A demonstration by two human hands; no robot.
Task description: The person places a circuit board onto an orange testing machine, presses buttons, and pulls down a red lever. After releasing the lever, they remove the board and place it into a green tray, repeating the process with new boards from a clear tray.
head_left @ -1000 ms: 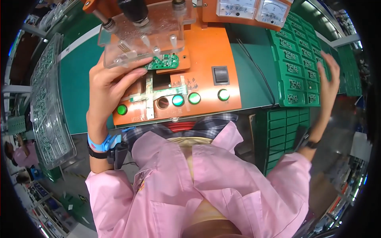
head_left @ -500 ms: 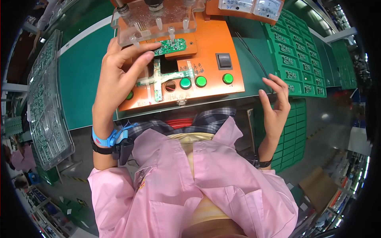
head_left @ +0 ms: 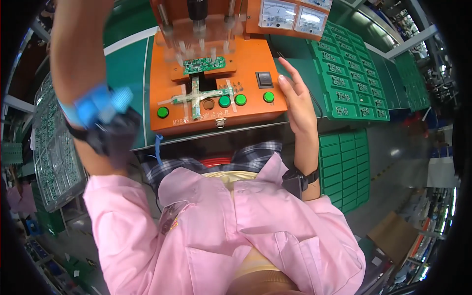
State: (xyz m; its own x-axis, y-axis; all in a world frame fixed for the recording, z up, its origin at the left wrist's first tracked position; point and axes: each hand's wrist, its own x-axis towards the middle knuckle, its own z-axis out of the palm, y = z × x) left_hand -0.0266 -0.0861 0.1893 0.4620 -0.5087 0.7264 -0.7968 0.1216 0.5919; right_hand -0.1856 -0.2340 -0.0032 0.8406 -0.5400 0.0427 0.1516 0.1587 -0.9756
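Note:
A green circuit board (head_left: 216, 63) lies on the orange test fixture (head_left: 236, 120), beneath a clear press plate (head_left: 169, 49) with pins pointing down. The plate is smeared by motion. My left forearm reaches up along the left side, with a blue strap (head_left: 101, 104) at its wrist. Of my left hand (head_left: 81, 24) only a blurred part shows at the top edge; its fingers are out of sight. My right hand (head_left: 297, 98) is open beside the fixture's right edge, fingers stretched out and holding nothing.
Several green buttons (head_left: 268, 97) and a black rocker switch (head_left: 264, 79) sit on the fixture. Panel meters (head_left: 278, 14) stand behind it. A green tray (head_left: 339, 114) of boards lies to the right, a clear tray (head_left: 61, 196) to the left. Another green tray (head_left: 344, 169) is lower right.
My left hand has left the circuit board and swung up and left. My right hand has moved left to the fixture's edge. The press plate now sits lower over the board.

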